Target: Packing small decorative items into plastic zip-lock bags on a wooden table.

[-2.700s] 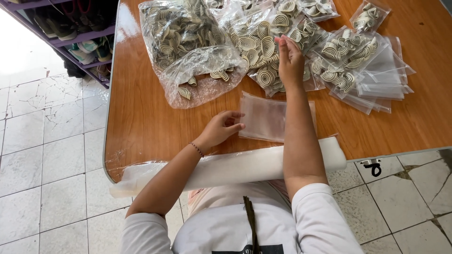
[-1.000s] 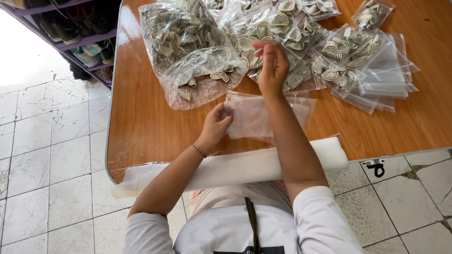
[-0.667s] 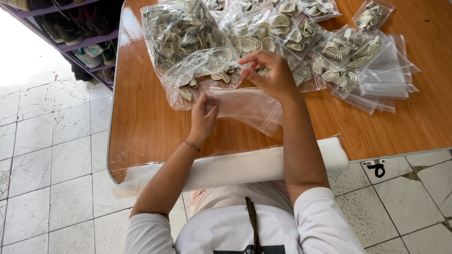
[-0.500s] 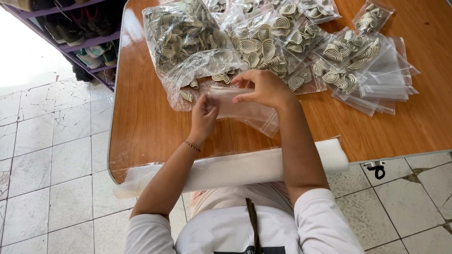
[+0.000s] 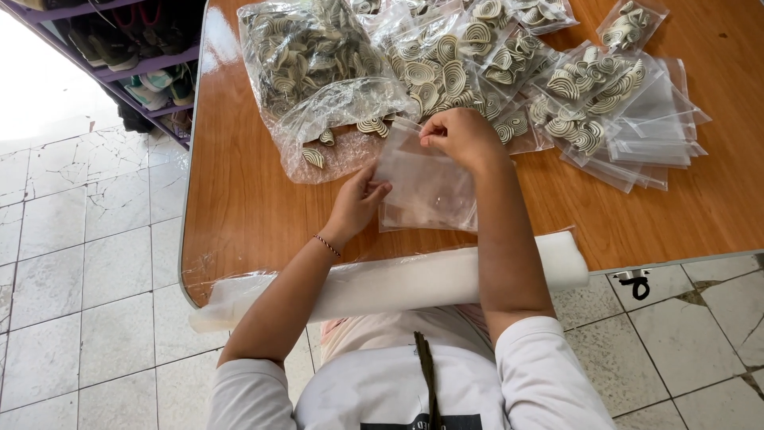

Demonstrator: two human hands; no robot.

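Clear plastic bag (image 5: 426, 187), empty, lies at centre frame on the wooden desk (image 5: 239, 199). Left hand (image 5: 358, 199) pinches its left edge; right hand (image 5: 461, 137) is closed on its top edge. Filled bags of spiral pieces (image 5: 446, 72) lie just above. White roll (image 5: 398, 283) runs along the near desk edge.

Table top (image 5: 239, 199) is a warm orange-brown wood grain with a pale grey edge. The small bag (image 5: 426, 187) is clear with a milky sheen, same as the stack of empty ones (image 5: 656, 143). The spiral pieces (image 5: 446, 76) inside the filled bags are cream with dark olive-grey stripes. Foam roll (image 5: 398, 283) along the near edge is white. Floor tiles (image 5: 87, 263) are off-white with grey cracks, the shelf (image 5: 119, 72) is purple, the shirt (image 5: 382, 390) is white, and the bracelet (image 5: 326, 244) is reddish.
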